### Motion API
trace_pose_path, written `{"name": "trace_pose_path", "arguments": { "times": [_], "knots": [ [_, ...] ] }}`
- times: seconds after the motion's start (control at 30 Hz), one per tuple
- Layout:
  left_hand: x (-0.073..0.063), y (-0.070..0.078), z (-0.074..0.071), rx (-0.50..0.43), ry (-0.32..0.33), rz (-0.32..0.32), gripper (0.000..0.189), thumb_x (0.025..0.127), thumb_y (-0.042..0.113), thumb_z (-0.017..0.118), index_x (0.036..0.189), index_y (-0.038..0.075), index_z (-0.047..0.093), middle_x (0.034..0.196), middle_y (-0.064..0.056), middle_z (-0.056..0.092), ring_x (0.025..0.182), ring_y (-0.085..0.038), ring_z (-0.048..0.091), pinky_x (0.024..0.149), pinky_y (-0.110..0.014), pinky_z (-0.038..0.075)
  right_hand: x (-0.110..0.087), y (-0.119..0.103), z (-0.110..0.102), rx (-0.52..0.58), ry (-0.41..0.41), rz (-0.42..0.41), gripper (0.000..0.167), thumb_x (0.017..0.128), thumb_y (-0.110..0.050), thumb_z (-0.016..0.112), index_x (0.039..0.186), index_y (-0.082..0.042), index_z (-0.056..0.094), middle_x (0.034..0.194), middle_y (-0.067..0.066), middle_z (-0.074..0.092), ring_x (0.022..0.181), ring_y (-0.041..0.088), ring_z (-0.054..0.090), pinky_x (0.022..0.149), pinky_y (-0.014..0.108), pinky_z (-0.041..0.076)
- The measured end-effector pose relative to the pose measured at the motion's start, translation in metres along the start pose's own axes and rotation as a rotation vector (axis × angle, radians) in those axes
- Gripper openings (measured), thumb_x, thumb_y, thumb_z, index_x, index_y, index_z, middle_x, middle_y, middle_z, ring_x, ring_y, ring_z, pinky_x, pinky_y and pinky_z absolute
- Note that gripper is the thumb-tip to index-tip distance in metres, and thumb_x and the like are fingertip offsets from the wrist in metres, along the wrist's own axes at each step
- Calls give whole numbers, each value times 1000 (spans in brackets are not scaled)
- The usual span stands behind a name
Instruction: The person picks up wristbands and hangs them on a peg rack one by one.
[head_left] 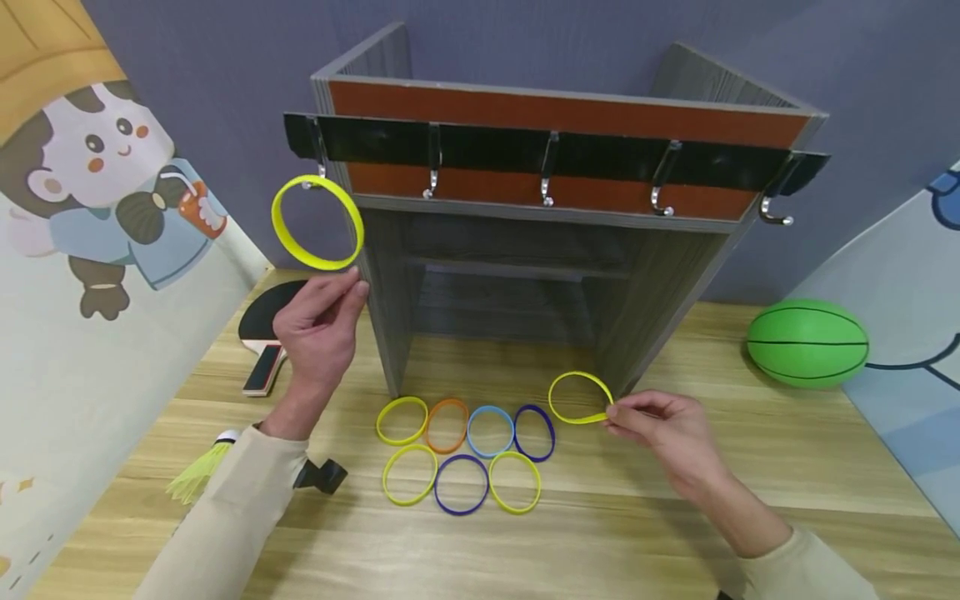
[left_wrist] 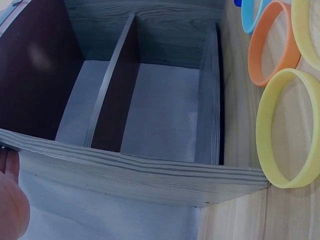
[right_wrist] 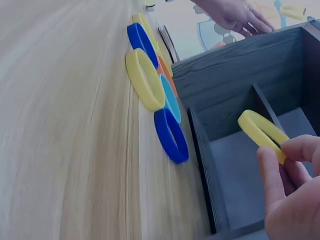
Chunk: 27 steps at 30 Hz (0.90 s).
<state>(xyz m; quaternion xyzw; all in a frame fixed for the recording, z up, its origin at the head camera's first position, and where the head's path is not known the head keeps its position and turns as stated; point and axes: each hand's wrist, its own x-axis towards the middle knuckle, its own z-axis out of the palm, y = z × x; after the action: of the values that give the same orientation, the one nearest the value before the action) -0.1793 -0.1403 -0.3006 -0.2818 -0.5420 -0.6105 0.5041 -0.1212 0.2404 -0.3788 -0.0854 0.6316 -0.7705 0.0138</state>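
Note:
A yellow wristband (head_left: 354, 215) hangs at the leftmost hook (head_left: 321, 158) of a black hook rail (head_left: 487, 148). Just below it is my left hand (head_left: 318, 333), thumb and forefinger close together; the right wrist view shows that hand apart from the band. My right hand (head_left: 667, 433) pinches another yellow wristband (head_left: 558, 407) by its edge, above the table in front of the shelf unit's right side. Between the hands, several wristbands lie in two rows: yellow (head_left: 401, 444), orange (head_left: 429, 433), light blue (head_left: 471, 446) and dark blue (head_left: 461, 512).
The grey shelf unit (head_left: 660, 308) stands on the wooden table (head_left: 600, 550), its rail carrying several hooks. At left lie a table tennis bat (head_left: 264, 367) and a yellow shuttlecock (head_left: 198, 473). A green ball (head_left: 807, 343) sits at far right.

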Motion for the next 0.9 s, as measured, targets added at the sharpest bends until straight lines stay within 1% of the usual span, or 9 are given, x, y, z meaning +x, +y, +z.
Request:
{"name": "trace_pose_path", "arguments": {
  "times": [0.1, 0.2, 0.23, 0.37, 0.57, 0.8, 0.9],
  "knots": [
    [0, -1, 0, -8, 5, 7, 21, 78, -2, 76, 88, -18, 67, 78, -21, 66, 66, -13, 60, 60, -19, 46, 2, -1, 6, -28, -5, 1, 11, 79, 8, 69, 84, -1, 71, 82, 12, 69, 75, 21, 68, 71, 36, 53],
    [0, 0, 0, -2, 0, 1, 21, 78, -2, 75, 88, -18, 66, 78, -21, 66, 67, -13, 60, 60, -19, 47, 4, -6, 13, -19, -11, 15, 11, 80, 8, 69, 84, -2, 71, 82, 12, 68, 76, 21, 68, 72, 36, 53],
    [0, 0, 0, 1, -3, -3, 21, 78, -2, 75, 88, -18, 66, 79, -21, 66, 68, -13, 60, 61, -19, 47, 2, -19, 24, -50, 17, 39, 12, 80, 9, 68, 83, -2, 71, 81, 11, 68, 75, 20, 68, 72, 36, 53],
    [0, 0, -1, 5, -7, -13, 21, 78, -3, 75, 88, -19, 66, 79, -21, 67, 68, -13, 61, 61, -19, 48, 6, -28, 34, 20, -1, 41, 17, 81, 14, 64, 82, -2, 71, 81, 12, 68, 77, 21, 68, 74, 35, 53],
    [-1, -2, -1, -9, 2, 5, 23, 78, 0, 76, 88, -18, 67, 80, -21, 67, 67, -12, 61, 60, -18, 47, 11, -43, 52, 110, -36, 34, 21, 82, 15, 62, 81, -4, 71, 82, 12, 68, 80, 23, 68, 75, 33, 53],
    [0, 0, -2, 14, -3, -6, 22, 78, -1, 76, 87, -19, 66, 79, -20, 67, 68, -12, 60, 60, -18, 46, 22, -58, 76, 154, -78, 28, 23, 82, 17, 61, 81, -3, 71, 83, 12, 67, 81, 26, 68, 76, 35, 53],
    [0, 0, -2, 5, -4, -2, 23, 78, 1, 76, 87, -18, 66, 80, -20, 67, 68, -13, 60, 60, -18, 46, 26, -68, 85, 163, -95, 15, 22, 82, 17, 61, 81, -3, 71, 83, 13, 67, 79, 26, 68, 75, 35, 53]
  ]
}}
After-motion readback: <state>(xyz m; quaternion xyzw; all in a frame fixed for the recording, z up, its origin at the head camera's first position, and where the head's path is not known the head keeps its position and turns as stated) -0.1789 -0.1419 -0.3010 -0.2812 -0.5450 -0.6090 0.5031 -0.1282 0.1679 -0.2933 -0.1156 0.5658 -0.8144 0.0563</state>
